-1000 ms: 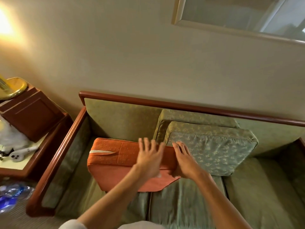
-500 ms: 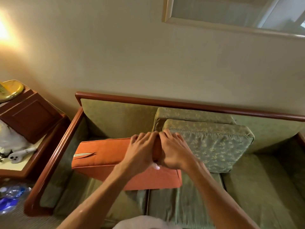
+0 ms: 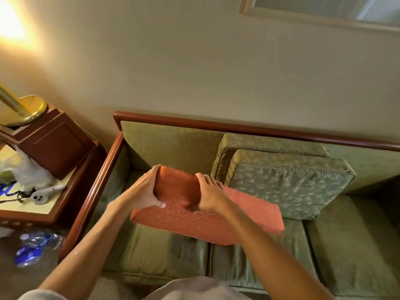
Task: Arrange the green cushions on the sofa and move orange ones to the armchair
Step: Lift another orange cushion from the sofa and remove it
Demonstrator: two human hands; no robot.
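An orange cushion (image 3: pixel 244 215) is held above the seat of the green sofa (image 3: pixel 357 245), tilted with its patterned face toward me. My left hand (image 3: pixel 144 190) grips its upper left corner. My right hand (image 3: pixel 211 195) grips the top edge beside it. Two green patterned cushions lean against the sofa back on the right: the front one (image 3: pixel 290 187) overlaps the rear one (image 3: pixel 270 144). The orange cushion's right end lies in front of the front green cushion's lower left corner.
A wooden side table (image 3: pixel 54 204) stands left of the sofa with a brass lamp base (image 3: pixel 23 111), a wooden box (image 3: pixel 52 146), a plastic bag and a small white device (image 3: pixel 46 192). Plastic water bottles (image 3: pixel 36 245) lie on the floor. The sofa's wooden arm (image 3: pixel 95 189) borders the left seat.
The orange cushion has been lifted and turned, its patterned face now toward me, and shifted right. Both hands moved from resting on top to gripping its upper edge.
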